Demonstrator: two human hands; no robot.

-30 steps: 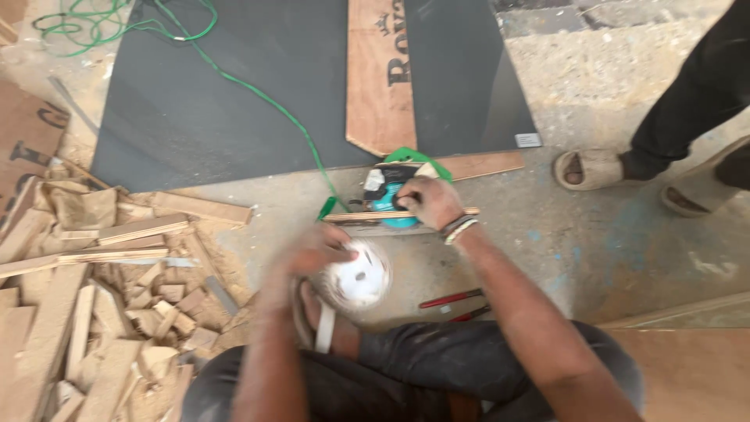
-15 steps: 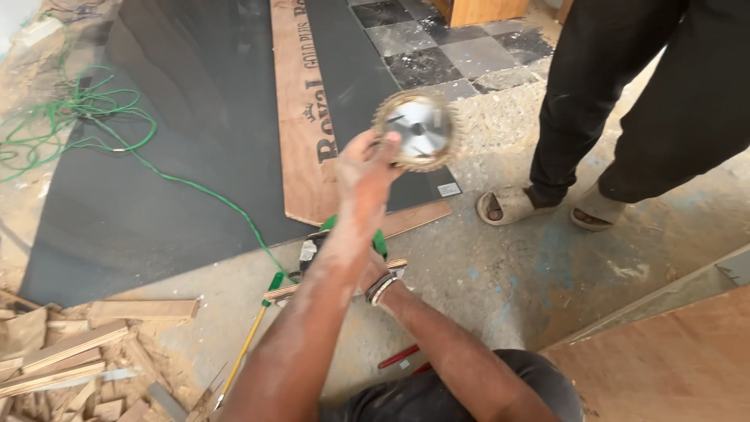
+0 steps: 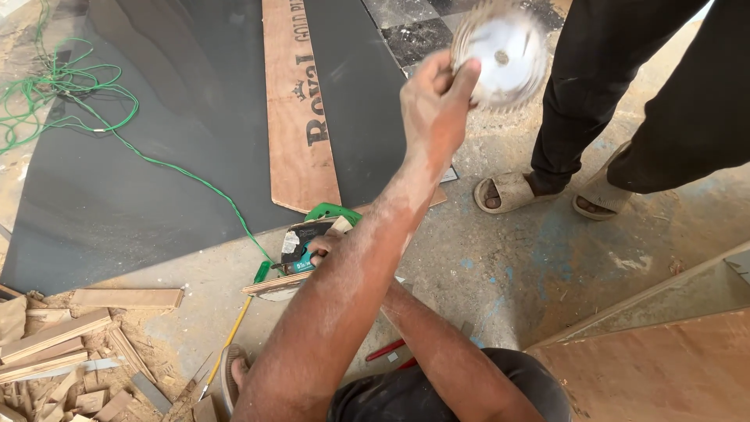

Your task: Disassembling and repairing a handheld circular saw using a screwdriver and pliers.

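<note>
Left hand [image 3: 433, 98] raised, fingers pinching toothed circular saw blade [image 3: 500, 55] by rim, held high above floor [image 3: 508, 266]. Right hand [image 3: 324, 248] low, wrapped around green power saw [image 3: 308, 238] resting on wood strip [image 3: 273, 283]. Bystander's sandalled feet [image 3: 508, 191] near.

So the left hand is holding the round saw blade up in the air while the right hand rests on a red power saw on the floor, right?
Not quite. The head view shows the left hand holding up the round saw blade and the right hand on the power saw, but that saw is green and teal, not red.
</note>
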